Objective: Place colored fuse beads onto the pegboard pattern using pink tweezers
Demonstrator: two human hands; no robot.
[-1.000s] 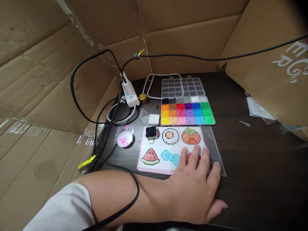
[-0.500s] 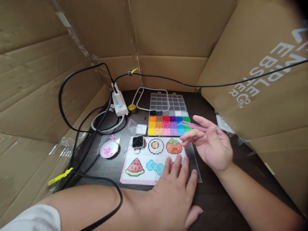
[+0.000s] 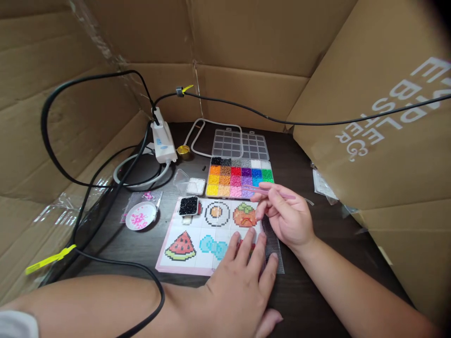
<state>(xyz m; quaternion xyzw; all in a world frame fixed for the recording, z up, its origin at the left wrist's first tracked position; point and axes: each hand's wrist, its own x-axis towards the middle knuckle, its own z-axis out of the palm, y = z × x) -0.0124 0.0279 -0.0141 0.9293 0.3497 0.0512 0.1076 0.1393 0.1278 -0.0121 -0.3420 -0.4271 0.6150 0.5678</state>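
Since half a second ago my right hand (image 3: 291, 219) has come farther left, its thumb and fingers pinching the pink tweezers (image 3: 258, 189) over the bead box (image 3: 224, 196), just beyond the pattern sheet (image 3: 201, 229); whether the tips have a bead I cannot tell. My left hand (image 3: 239, 284) lies flat, fingers spread and holding nothing I can see, on the sheet's near right part. Left of the sheet sits a white dish (image 3: 141, 228) with pink beads.
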